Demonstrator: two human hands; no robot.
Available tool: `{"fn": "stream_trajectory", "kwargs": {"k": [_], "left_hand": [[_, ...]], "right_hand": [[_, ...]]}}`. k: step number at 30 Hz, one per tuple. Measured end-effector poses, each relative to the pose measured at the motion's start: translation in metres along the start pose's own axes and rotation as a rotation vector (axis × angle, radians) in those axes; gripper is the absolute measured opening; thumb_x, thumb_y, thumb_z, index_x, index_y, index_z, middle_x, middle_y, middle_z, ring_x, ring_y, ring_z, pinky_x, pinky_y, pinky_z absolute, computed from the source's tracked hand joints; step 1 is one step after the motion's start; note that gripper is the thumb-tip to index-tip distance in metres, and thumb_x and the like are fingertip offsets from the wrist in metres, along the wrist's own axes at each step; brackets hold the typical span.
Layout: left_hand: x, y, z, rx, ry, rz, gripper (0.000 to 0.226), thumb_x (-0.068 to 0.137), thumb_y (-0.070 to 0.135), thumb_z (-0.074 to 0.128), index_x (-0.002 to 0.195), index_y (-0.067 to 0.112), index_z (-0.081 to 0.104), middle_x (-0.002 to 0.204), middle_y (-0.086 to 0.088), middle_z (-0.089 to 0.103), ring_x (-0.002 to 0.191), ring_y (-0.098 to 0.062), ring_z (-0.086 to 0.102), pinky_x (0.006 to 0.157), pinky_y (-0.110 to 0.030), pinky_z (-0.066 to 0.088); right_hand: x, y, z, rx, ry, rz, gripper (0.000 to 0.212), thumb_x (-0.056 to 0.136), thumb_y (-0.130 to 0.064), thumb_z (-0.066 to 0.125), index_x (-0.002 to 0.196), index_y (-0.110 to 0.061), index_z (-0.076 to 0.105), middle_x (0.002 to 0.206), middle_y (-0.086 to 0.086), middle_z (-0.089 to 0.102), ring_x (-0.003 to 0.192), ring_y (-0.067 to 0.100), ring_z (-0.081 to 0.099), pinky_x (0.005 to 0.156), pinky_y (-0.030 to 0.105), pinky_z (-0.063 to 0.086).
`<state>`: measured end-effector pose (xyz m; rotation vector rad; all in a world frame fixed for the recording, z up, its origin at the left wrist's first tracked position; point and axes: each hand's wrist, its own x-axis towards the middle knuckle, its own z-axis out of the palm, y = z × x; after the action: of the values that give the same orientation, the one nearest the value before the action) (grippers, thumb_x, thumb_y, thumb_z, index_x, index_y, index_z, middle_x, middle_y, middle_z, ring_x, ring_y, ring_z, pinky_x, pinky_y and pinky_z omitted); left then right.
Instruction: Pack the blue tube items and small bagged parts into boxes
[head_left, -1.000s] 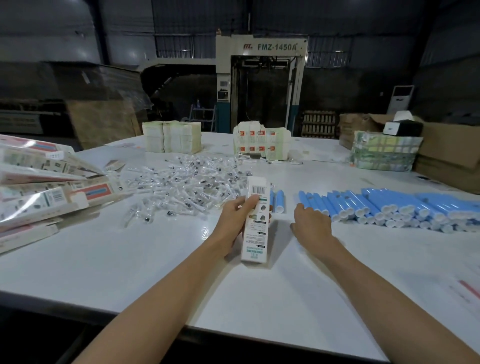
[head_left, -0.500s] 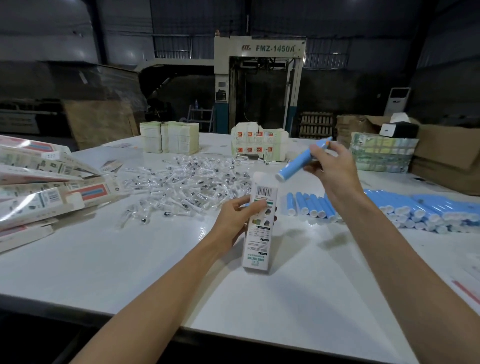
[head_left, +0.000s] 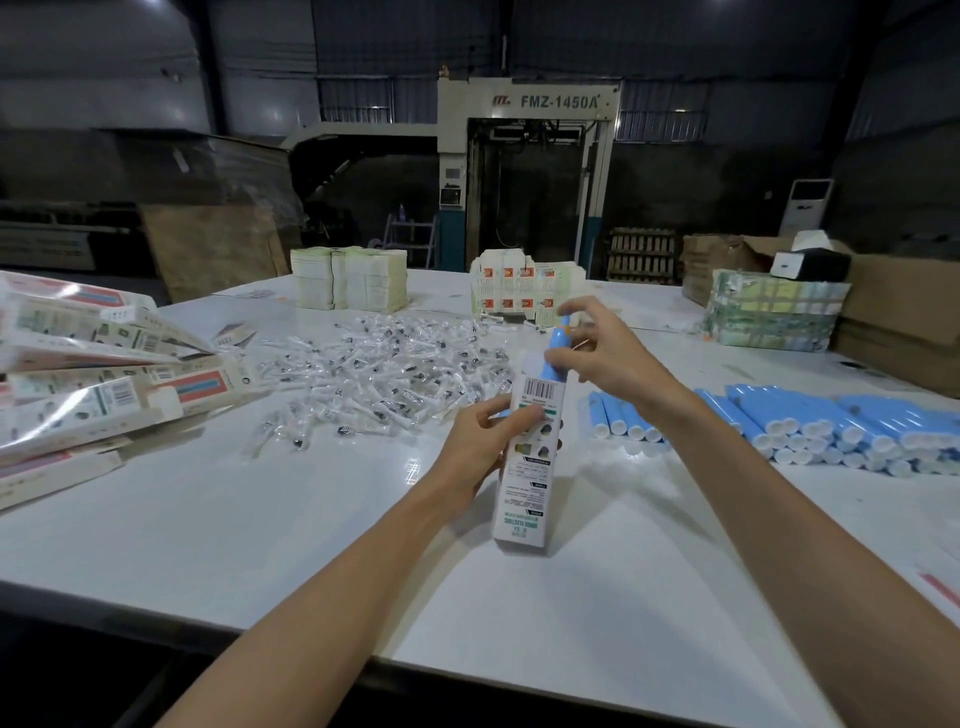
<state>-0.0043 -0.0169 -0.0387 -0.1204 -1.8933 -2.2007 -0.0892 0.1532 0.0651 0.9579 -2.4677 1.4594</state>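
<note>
FMZ-1450A machine (head_left: 530, 156) behind white table (head_left: 260, 519); cardboard cartons (head_left: 904, 322) at right; air conditioner (head_left: 805, 208) beyond.

tube (head_left: 558, 340) in box (head_left: 530, 467) | bagged parts (head_left: 384, 374) behind-left | tube pile (head_left: 831, 426) right | box stack (head_left: 93, 374) left | all on table (head_left: 260, 545)

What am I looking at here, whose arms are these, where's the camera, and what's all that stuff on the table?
No machine is working here. The two arms belong to a person, and the one picture comes from a wide-angle camera worn on their head, looking forward and down. The left hand grips a tall white box, held upright. The right hand pinches a blue tube, whose lower end is at the box's open top. On the table lie a heap of small bagged parts, rows of spare tubes on the right and packed boxes on the left.
</note>
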Motion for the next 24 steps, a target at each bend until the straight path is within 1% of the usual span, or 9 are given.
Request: {"fn": "stream_trajectory", "kwargs": {"k": [4, 8, 10, 13, 15, 18, 19, 21, 24], "left_hand": [[0.002, -0.005, -0.002, 0.0, 0.034, 0.004, 0.02, 0.1, 0.033, 0.077, 0.118, 0.025, 0.081, 0.113, -0.016, 0.081, 0.105, -0.041, 0.078, 0.093, -0.052, 0.062], [0.005, -0.011, -0.003, -0.046, 0.059, 0.004, 0.03, 0.105, 0.037, 0.069, 0.128, 0.019, 0.073, 0.114, -0.018, 0.08, 0.101, -0.04, 0.077, 0.094, -0.053, 0.061], [0.007, -0.015, -0.007, -0.066, 0.128, -0.011, 0.034, 0.107, 0.041, 0.065, 0.131, 0.017, 0.069, 0.113, -0.018, 0.08, 0.091, -0.032, 0.077, 0.081, -0.044, 0.064], [0.009, -0.02, -0.017, -0.117, 0.315, -0.046, 0.032, 0.109, 0.044, 0.059, 0.127, 0.018, 0.065, 0.095, -0.013, 0.082, 0.066, -0.023, 0.075, 0.056, -0.032, 0.06], [0.012, -0.023, -0.024, -0.112, 0.429, 0.007, 0.028, 0.11, 0.044, 0.056, 0.12, 0.02, 0.065, 0.085, -0.011, 0.079, 0.06, -0.022, 0.073, 0.052, -0.031, 0.058], [0.014, -0.023, -0.027, -0.058, 0.525, 0.129, 0.025, 0.109, 0.047, 0.055, 0.112, 0.027, 0.069, 0.094, -0.012, 0.078, 0.074, -0.028, 0.074, 0.07, -0.041, 0.06], [0.016, -0.023, -0.029, -0.04, 0.54, 0.157, 0.025, 0.108, 0.049, 0.055, 0.111, 0.029, 0.07, 0.097, -0.01, 0.079, 0.081, -0.027, 0.076, 0.076, -0.043, 0.061], [0.013, -0.022, -0.023, -0.02, 0.543, 0.188, 0.027, 0.102, 0.055, 0.055, 0.109, 0.034, 0.071, 0.095, -0.002, 0.079, 0.086, -0.021, 0.079, 0.079, -0.037, 0.061], [0.013, -0.022, -0.019, 0.011, 0.532, 0.208, 0.032, 0.095, 0.062, 0.055, 0.106, 0.037, 0.071, 0.092, 0.004, 0.078, 0.087, -0.016, 0.079, 0.08, -0.033, 0.059]], "right_hand": [[-0.003, 0.012, 0.02, -0.061, -0.05, -0.048, 0.013, 0.098, -0.022, 0.069, 0.11, -0.02, 0.069, 0.119, 0.003, 0.059, 0.094, 0.019, 0.069, 0.069, 0.024, 0.055], [-0.002, 0.03, 0.04, 0.032, 0.001, -0.04, 0.018, 0.105, -0.027, 0.06, 0.108, -0.015, 0.073, 0.123, 0.002, 0.057, 0.102, 0.019, 0.067, 0.082, 0.031, 0.058], [0.0, 0.038, 0.051, 0.109, 0.098, -0.046, 0.017, 0.106, -0.023, 0.058, 0.116, -0.02, 0.071, 0.123, -0.001, 0.06, 0.102, 0.015, 0.067, 0.083, 0.026, 0.056], [0.01, 0.05, 0.073, 0.138, 0.231, 0.013, 0.018, 0.105, -0.011, 0.054, 0.114, -0.017, 0.068, 0.118, 0.002, 0.067, 0.09, 0.011, 0.068, 0.073, 0.017, 0.05], [0.017, 0.057, 0.093, -0.016, 0.167, 0.002, 0.019, 0.103, -0.002, 0.053, 0.108, -0.013, 0.067, 0.112, 0.004, 0.068, 0.092, 0.014, 0.064, 0.078, 0.022, 0.048], [0.027, 0.069, 0.126, -0.235, -0.087, -0.068, 0.019, 0.102, -0.004, 0.054, 0.113, -0.011, 0.067, 0.117, 0.005, 0.065, 0.109, 0.019, 0.059, 0.095, 0.037, 0.05], [0.029, 0.071, 0.138, -0.189, -0.174, -0.059, 0.018, 0.103, -0.01, 0.054, 0.118, -0.011, 0.066, 0.115, 0.005, 0.065, 0.106, 0.02, 0.06, 0.093, 0.038, 0.053], [0.027, 0.067, 0.156, 0.129, -0.217, 0.034, 0.024, 0.107, -0.028, 0.052, 0.116, -0.009, 0.064, 0.091, 0.005, 0.066, 0.082, 0.02, 0.062, 0.075, 0.034, 0.055], [0.035, 0.063, 0.18, 0.672, -0.223, 0.434, 0.042, 0.109, -0.04, 0.048, 0.085, -0.012, 0.068, 0.066, 0.006, 0.062, 0.062, 0.019, 0.061, 0.067, 0.03, 0.05]]}}
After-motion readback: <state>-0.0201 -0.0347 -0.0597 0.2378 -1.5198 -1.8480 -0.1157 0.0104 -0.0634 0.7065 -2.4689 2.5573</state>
